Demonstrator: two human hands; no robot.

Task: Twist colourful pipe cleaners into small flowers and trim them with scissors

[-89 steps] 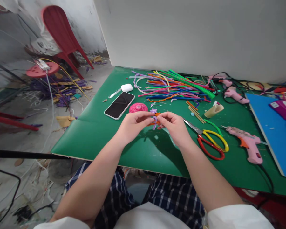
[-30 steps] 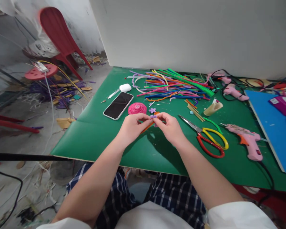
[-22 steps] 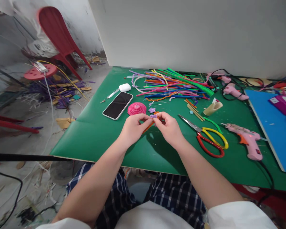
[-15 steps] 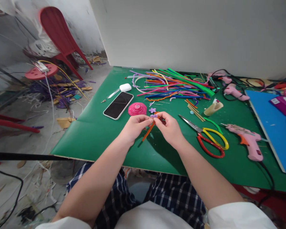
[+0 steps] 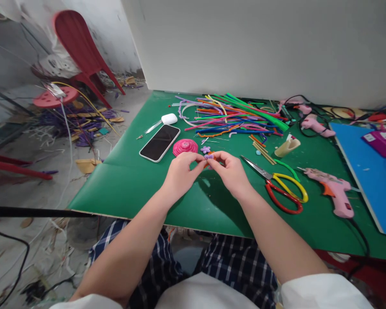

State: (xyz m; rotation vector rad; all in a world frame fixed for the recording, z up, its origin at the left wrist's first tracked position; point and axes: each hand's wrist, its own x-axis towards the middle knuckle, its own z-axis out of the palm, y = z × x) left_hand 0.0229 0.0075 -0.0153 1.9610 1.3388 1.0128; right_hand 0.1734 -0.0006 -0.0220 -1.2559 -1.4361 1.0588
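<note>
Green table (image 5: 131,189) (hands (image 5: 182,174) (image 5: 230,172) above), littered floor (image 5: 124,122)

Purple craft piece (image 5: 209,157), green tabletop (image 5: 125,182) — navy-and-white plaid cloth (image 5: 234,259).

Table has green top (image 5: 131,189). Clock centre: small purple flower (image 5: 205,149), lying flat. At nine: pink round ribbed piece (image 5: 185,147) just beside, then phone (image 5: 160,143), screen up. At ten: white case (image 5: 169,119). Between one and two: loose heap of many-coloured fuzzy stems (image 5: 238,116). At three: thin tan sticks (image 5: 264,153), pale hollow tube (image 5: 286,149), farther blue board (image 5: 357,167). At four: scissors (image 5: 269,176), handles red and yellow. Between three and four: pink glue gun (image 5: 333,183).
</note>
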